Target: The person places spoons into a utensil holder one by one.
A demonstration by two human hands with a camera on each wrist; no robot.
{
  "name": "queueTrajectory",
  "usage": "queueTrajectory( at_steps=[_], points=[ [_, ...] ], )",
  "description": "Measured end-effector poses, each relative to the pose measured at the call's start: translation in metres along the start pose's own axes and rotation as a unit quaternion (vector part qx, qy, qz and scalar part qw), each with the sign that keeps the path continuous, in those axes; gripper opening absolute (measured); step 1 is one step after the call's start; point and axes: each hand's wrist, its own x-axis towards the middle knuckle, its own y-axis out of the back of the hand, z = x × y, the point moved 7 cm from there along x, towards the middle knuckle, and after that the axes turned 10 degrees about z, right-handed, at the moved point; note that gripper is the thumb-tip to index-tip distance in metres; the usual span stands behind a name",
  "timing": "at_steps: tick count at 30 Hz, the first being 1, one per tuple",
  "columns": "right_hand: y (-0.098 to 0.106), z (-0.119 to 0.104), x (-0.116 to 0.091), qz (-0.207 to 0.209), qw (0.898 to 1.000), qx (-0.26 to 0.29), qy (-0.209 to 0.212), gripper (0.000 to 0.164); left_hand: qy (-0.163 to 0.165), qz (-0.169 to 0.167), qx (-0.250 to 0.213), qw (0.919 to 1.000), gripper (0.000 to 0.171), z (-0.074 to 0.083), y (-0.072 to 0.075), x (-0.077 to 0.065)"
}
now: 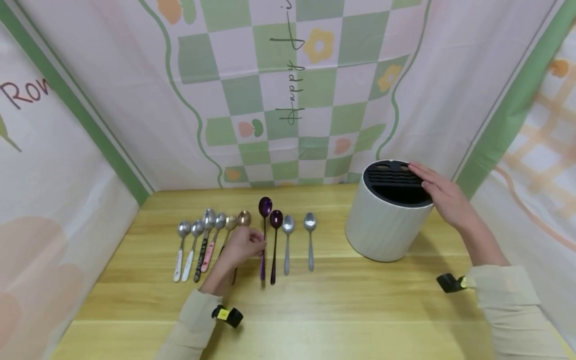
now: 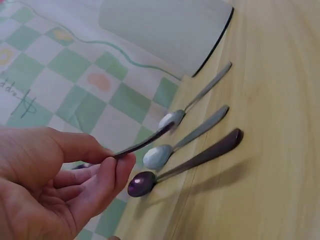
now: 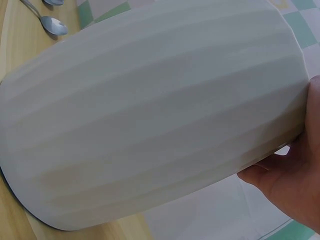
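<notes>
Our left hand pinches the purple spoon above the table while our right hand rests, fingers straight, on the holder; we judge this the pick-up, and raising the spoon calls for a firm grip clear of the dark spoon.

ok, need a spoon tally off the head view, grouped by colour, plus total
White-handled spoons: 2
Black-patterned-handled spoon: 1
Pink-handled spoon: 1
Gold- or copper-bowled spoons, handles partly hidden: 2
Purple spoons, one pinched in the left fingers: 2
All-silver spoons: 2
Total: 10
</notes>
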Motion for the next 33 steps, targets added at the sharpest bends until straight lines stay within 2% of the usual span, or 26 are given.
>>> queueTrajectory(
  at_steps=[7, 18, 27, 33],
  points=[
    [0.001, -0.001, 0.0, 0.005, 1.0, 0.003, 0.005, 0.044, -0.003, 0.006, -0.04, 0.9992, 0.01, 0.007, -0.001, 0.0],
    [0.0, -0.001, 0.001, 0.008, 1.0, 0.008, 0.015, 0.044, -0.068, 0.059, -0.026, 0.9956, 0.007, 0.035, 0.005, -0.005],
    [0.001, 0.0, 0.001, 0.014, 1.0, 0.005, 0.012, 0.044, -0.086, 0.076, -0.034, 0.9928, 0.007, 0.053, 0.002, -0.005],
    [0.0, -0.002, 0.001, 0.017, 1.0, -0.001, 0.01, 0.044, -0.093, 0.07, -0.059, 0.9915, 0.008, 0.063, -0.003, -0.006]
  ],
)
